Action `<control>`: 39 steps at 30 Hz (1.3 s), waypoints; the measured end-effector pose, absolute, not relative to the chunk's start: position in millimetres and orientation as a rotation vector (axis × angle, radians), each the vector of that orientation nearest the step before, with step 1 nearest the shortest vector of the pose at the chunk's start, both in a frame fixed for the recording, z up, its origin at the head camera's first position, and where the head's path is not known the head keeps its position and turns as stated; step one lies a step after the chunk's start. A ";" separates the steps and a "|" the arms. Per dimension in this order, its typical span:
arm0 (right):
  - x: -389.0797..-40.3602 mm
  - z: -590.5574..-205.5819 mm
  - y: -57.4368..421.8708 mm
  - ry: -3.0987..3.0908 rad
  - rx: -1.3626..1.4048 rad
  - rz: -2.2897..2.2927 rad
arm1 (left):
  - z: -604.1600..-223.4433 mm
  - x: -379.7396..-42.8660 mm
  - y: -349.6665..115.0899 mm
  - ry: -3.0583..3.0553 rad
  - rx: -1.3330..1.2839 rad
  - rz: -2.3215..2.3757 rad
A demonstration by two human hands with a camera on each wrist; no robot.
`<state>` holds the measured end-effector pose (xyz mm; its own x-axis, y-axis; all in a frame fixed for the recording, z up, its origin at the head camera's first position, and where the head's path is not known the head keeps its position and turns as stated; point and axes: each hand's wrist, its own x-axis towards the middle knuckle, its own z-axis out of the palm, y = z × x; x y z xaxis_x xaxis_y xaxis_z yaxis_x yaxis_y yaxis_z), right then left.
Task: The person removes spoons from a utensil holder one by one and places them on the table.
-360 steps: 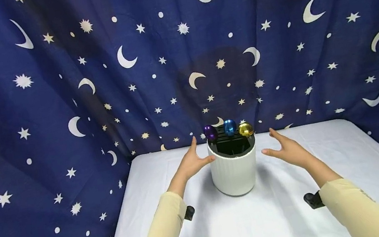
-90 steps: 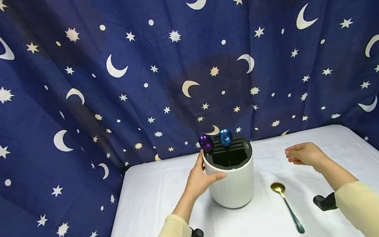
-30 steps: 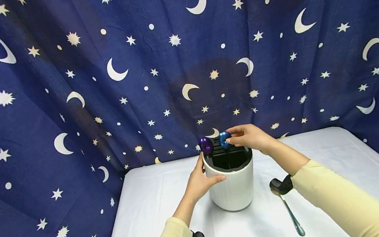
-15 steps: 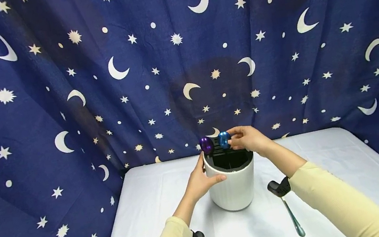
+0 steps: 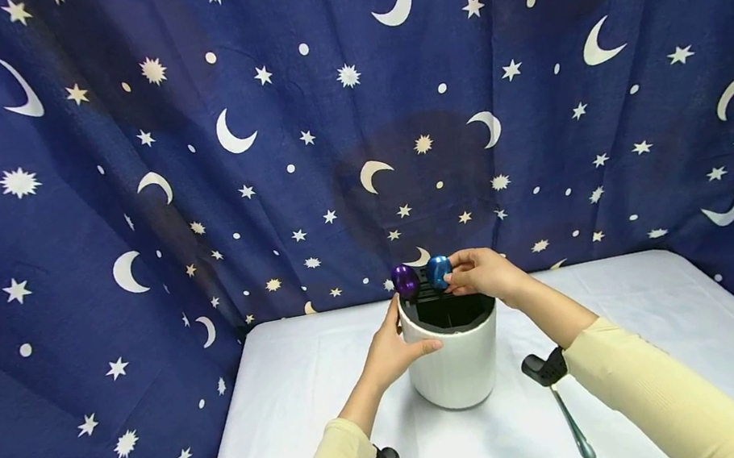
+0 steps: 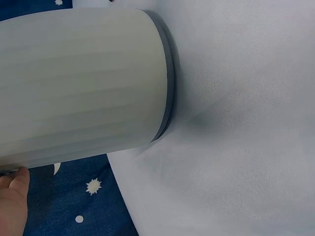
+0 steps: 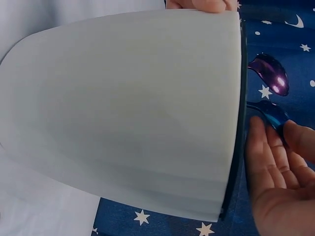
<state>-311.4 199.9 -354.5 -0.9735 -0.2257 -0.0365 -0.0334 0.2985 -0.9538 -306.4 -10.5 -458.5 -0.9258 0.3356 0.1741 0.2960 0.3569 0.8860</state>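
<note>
A white ribbed utensil holder with a black inner rim stands upright on the table. My left hand grips its left side, thumb across the front and fingers round the back. Two spoons stick up from its back part, bowls uppermost: a purple spoon and, to its right, a blue spoon. Thumb and fingers of my right hand pinch the blue spoon by its bowl, seen also in the right wrist view. The holder hides both spoons' handles.
On the table, right of the holder, lies a spoon with a green handle; the right wrist camera covers its gold bowl. A dark blue curtain with moons and stars hangs behind and beside the table.
The gold spoon left the holder and came to lie on the table. My left hand took hold of the holder; my right hand moved left to pinch the blue spoon. Little differs in the last half second.
</note>
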 end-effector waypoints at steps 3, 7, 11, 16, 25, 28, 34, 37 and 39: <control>-310.2 -354.4 199.9 2.394 -0.245 -1.763 | -459.2 -307.0 -10.4 2.549 0.593 1.662; -308.0 -353.9 200.0 2.385 -0.236 -1.777 | -459.2 -307.2 -10.4 2.544 0.591 1.662; -307.2 -353.4 200.7 2.376 -0.224 -1.782 | -458.0 -306.0 -10.5 2.544 0.603 1.671; -308.5 -351.6 201.3 2.379 -0.249 -1.764 | -457.3 -304.2 -10.9 2.541 0.620 1.685; -308.6 -328.9 204.9 2.401 -0.295 -1.750 | -457.4 -306.1 -10.9 2.545 0.638 1.685; -308.9 -315.8 206.3 2.416 -0.319 -1.740 | -457.0 -306.2 -11.1 2.543 0.628 1.686; -308.8 -289.9 207.8 2.474 -0.375 -1.714 | -456.9 -305.6 -11.5 2.538 0.598 1.678; -308.0 -278.8 208.4 2.495 -0.390 -1.702 | -457.6 -305.7 -11.6 2.538 0.597 1.671; -307.0 -271.6 208.3 2.499 -0.398 -1.703 | -457.9 -305.9 -11.6 2.542 0.602 1.671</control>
<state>-307.0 208.3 -271.6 -0.9618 -0.2646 0.0708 -0.1627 0.3438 -0.9249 -305.9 -11.6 -457.9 -0.9239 0.3400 0.1755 0.2960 0.3442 0.8910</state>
